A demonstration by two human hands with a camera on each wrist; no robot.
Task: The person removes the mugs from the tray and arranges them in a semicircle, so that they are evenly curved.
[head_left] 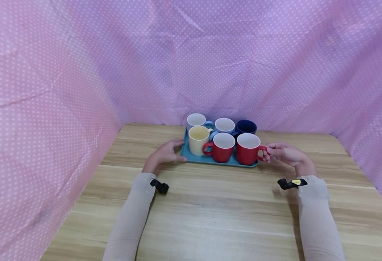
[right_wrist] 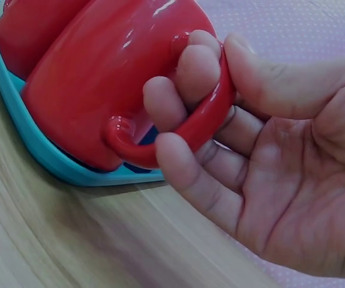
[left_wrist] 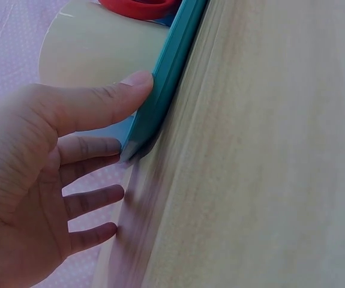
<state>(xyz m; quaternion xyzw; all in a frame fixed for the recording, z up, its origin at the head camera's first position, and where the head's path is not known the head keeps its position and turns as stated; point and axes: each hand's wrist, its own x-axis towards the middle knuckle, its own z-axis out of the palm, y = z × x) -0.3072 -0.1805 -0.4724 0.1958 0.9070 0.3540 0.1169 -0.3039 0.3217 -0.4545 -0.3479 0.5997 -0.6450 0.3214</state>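
Observation:
On a teal rectangular tray (head_left: 194,158) several mugs stand upright in two rows. My right hand (head_left: 285,154) grips the handle of the front right red mug (head_left: 247,155), with fingers through the loop and the thumb on its outside in the right wrist view. A second red mug (head_left: 223,155) is beside it, its handle pointing left toward a cream mug (head_left: 197,146). At the tray's left end is my left hand (head_left: 166,152). Its thumb touches the tray's rim, and its fairly straight fingers spread around the corner in the left wrist view.
Behind the front row are two light blue mugs with white insides, one at the left (head_left: 196,119) and one in the middle (head_left: 224,125), and a dark blue mug (head_left: 247,126). The wooden table (head_left: 223,210) meets pink dotted cloth (head_left: 217,72) at the back and sides.

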